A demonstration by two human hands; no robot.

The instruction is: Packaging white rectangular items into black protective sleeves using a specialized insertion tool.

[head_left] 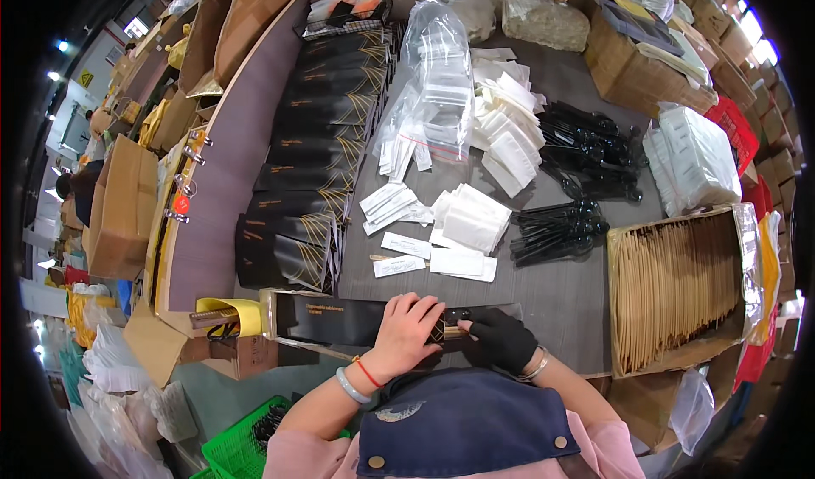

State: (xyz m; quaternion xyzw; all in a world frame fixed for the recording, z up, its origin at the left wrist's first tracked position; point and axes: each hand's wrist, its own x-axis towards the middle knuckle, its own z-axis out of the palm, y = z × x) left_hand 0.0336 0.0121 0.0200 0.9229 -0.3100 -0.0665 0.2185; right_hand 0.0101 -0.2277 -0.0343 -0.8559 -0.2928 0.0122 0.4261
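My left hand [407,333], bare with two bracelets, grips the end of a printed black cutlery sleeve [340,319] at the table's near edge. That sleeve lies in a shallow open tray [272,313]. At the sleeve's right end, my gloved right hand [503,339] has its fingers closed on a black plastic spoon [457,316], its tip at the sleeve's mouth. Beside the spoon runs a thin wooden stick [453,331]; my hands hide most of both. Just beyond lie white paper packets [463,263] and a bundle of black spoons [559,231].
A long row of black sleeves [310,148] lines the left side. Clear plastic bags [435,72] lie mid-table. At right stand a box of wooden chopsticks [675,288] and a wrapped white stack [694,158]. A green basket [246,441] sits below left.
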